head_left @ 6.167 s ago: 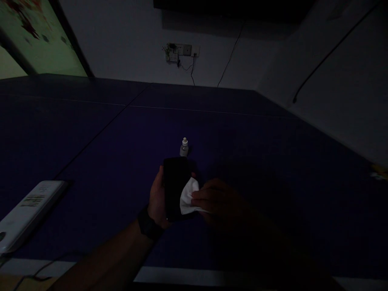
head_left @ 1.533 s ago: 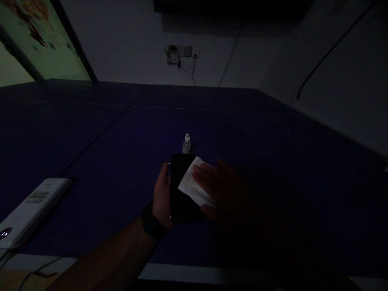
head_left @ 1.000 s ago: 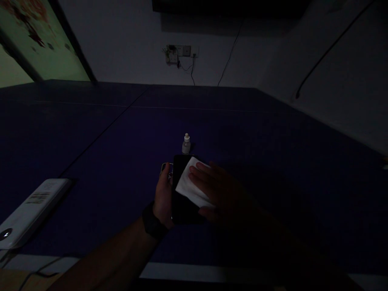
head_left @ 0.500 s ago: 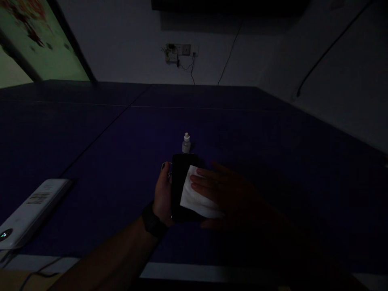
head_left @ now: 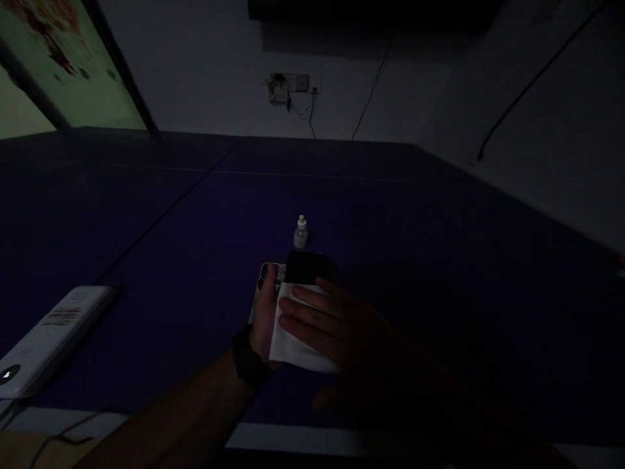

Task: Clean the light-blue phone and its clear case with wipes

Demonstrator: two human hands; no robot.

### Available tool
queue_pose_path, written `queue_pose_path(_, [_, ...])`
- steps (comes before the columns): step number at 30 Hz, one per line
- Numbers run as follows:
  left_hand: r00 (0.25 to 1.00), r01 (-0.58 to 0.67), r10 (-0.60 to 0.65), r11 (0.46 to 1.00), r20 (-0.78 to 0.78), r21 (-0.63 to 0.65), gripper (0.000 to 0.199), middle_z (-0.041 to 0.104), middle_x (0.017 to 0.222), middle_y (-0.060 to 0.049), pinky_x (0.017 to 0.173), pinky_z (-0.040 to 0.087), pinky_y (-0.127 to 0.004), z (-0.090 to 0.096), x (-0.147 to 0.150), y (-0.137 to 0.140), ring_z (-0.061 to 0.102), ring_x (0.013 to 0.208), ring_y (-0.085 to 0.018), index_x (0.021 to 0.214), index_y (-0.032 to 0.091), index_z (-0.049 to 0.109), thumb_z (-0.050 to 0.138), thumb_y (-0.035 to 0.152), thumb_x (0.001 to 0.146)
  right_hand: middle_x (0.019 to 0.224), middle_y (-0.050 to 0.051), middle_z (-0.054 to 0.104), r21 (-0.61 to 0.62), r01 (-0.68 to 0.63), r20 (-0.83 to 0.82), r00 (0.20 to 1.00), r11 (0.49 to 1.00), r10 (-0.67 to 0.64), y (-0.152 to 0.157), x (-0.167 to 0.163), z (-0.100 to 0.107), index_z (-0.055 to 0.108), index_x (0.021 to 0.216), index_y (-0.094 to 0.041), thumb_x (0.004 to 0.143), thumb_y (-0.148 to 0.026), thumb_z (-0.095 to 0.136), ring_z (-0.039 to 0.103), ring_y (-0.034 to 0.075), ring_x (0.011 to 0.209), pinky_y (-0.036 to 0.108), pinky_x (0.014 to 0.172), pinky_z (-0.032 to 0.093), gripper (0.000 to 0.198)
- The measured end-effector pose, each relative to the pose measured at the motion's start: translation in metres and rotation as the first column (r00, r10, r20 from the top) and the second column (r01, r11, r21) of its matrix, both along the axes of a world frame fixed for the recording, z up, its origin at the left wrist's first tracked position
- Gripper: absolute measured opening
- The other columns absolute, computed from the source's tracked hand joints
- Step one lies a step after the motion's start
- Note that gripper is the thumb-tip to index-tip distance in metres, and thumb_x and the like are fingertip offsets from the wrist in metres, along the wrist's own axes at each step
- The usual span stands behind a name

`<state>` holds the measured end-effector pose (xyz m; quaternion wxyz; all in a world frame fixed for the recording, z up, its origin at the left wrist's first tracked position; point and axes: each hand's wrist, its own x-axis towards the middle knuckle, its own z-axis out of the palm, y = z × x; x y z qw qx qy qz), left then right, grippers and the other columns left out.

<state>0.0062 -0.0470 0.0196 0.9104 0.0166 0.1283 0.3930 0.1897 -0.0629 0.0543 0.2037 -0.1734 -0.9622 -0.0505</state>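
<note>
My left hand [head_left: 266,319], with a dark watch on its wrist, is closed round the edge of a black smartphone [head_left: 306,267]. A white cloth [head_left: 303,355] covers the lower part of the phone. My right hand [head_left: 336,326] holds this cloth against the phone, its fingers laid nearly flat on top and its thumb apart. Partly hidden behind my left hand is a light-rimmed object [head_left: 254,303] with round dark spots like camera lenses. A small clear dropper bottle [head_left: 301,236] with a white cap stands upright just beyond the phone.
A white power bank-like device [head_left: 58,339] with a lit display lies on the dark blue tabletop [head_left: 195,228] at left. Cables [head_left: 58,438] run near the front left edge. Wall sockets [head_left: 290,85] are at the back. The room is very dim.
My right hand and the cloth have moved left and towards me across the phone. The phone has shifted slightly right, showing more of the object behind my left hand.
</note>
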Motion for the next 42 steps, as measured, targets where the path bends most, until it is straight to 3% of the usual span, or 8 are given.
queue_pose_path(4, [0.995,-0.032,0.039,0.997,-0.092,0.068,0.071,0.076,0.084,-0.009,0.074,0.053,-0.029,0.002,0.009,-0.003,0.074,0.076,-0.021,0.129,0.011,0.065,0.045,0.07,0.094,0.157,0.013,0.048,0.007,0.112,-0.045,0.993,0.994,-0.112,0.003,0.005,-0.001,0.044,0.152,-0.008,0.099,-0.075,0.025,0.034,0.024,0.152,0.043,0.13,0.014,0.088])
queue_pose_path(7, [0.983,-0.078,0.099,0.988,-0.156,0.134,0.077,0.077,0.1,-0.013,0.091,0.052,-0.038,0.006,0.013,-0.003,0.074,0.093,-0.027,0.136,0.012,0.062,0.035,0.072,0.096,0.154,0.014,0.051,-0.013,0.171,-0.084,0.982,0.985,-0.171,0.005,0.014,-0.001,0.047,0.15,-0.009,0.1,-0.072,0.025,0.038,0.026,0.15,0.047,0.13,0.016,0.083])
queue_pose_path(12, [0.991,-0.04,0.052,0.995,-0.126,0.096,0.067,0.076,0.079,-0.006,0.079,0.053,-0.03,0.002,0.007,-0.002,0.073,0.072,-0.019,0.12,0.014,0.071,0.046,0.071,0.093,0.156,0.013,0.05,-0.008,0.055,-0.022,0.998,0.998,-0.055,0.003,0.009,-0.001,0.046,0.151,-0.008,0.098,-0.076,0.027,0.037,0.025,0.15,0.044,0.128,0.023,0.088])
queue_pose_path(17, [0.983,-0.062,0.087,0.986,-0.162,0.155,0.07,0.078,0.095,-0.011,0.091,0.052,-0.036,0.003,0.01,-0.003,0.074,0.094,-0.026,0.117,0.014,0.072,0.037,0.072,0.096,0.157,0.015,0.048,-0.045,0.205,-0.073,0.975,0.978,-0.208,0.005,0.009,-0.002,0.04,0.154,-0.008,0.098,-0.075,0.025,0.036,0.028,0.151,0.052,0.128,0.023,0.088])
queue_pose_path(22, [0.99,-0.024,0.044,0.989,-0.136,0.143,0.067,0.078,0.089,-0.009,0.088,0.053,-0.033,0.0,0.009,-0.004,0.075,0.085,-0.023,0.112,0.014,0.073,0.045,0.072,0.093,0.157,0.014,0.048,-0.036,0.1,-0.005,0.995,0.994,-0.1,0.003,0.004,-0.002,0.044,0.151,-0.008,0.098,-0.076,0.025,0.034,0.025,0.152,0.044,0.129,0.019,0.089])
queue_pose_path(28, [0.981,-0.053,0.081,0.986,-0.176,0.159,0.072,0.078,0.1,-0.013,0.096,0.05,-0.039,0.002,0.009,-0.006,0.073,0.1,-0.028,0.121,0.011,0.069,0.045,0.073,0.092,0.154,0.015,0.052,-0.043,0.209,-0.1,0.972,0.977,-0.213,0.003,0.007,-0.003,0.045,0.151,-0.009,0.1,-0.073,0.023,0.04,0.028,0.148,0.053,0.128,0.018,0.085])
queue_pose_path(33, [0.983,-0.028,0.051,0.991,-0.175,0.132,0.067,0.078,0.093,-0.011,0.089,0.052,-0.035,-0.002,0.004,-0.007,0.075,0.091,-0.026,0.118,0.012,0.071,0.053,0.071,0.09,0.156,0.015,0.049,-0.041,0.084,-0.035,0.996,0.996,-0.086,0.0,0.003,-0.001,0.045,0.151,-0.007,0.098,-0.074,0.03,0.036,0.026,0.151,0.048,0.128,0.022,0.086])
queue_pose_path(42, [0.961,-0.089,0.126,0.984,-0.246,0.157,0.074,0.077,0.113,-0.013,0.106,0.045,-0.039,0.008,0.016,-0.006,0.069,0.114,-0.03,0.141,0.013,0.059,0.042,0.069,0.096,0.159,0.019,0.043,-0.08,0.345,-0.118,0.928,0.935,-0.353,0.009,0.007,-0.01,0.03,0.159,-0.009,0.102,-0.064,0.029,0.031,0.032,0.153,0.06,0.125,0.023,0.079])
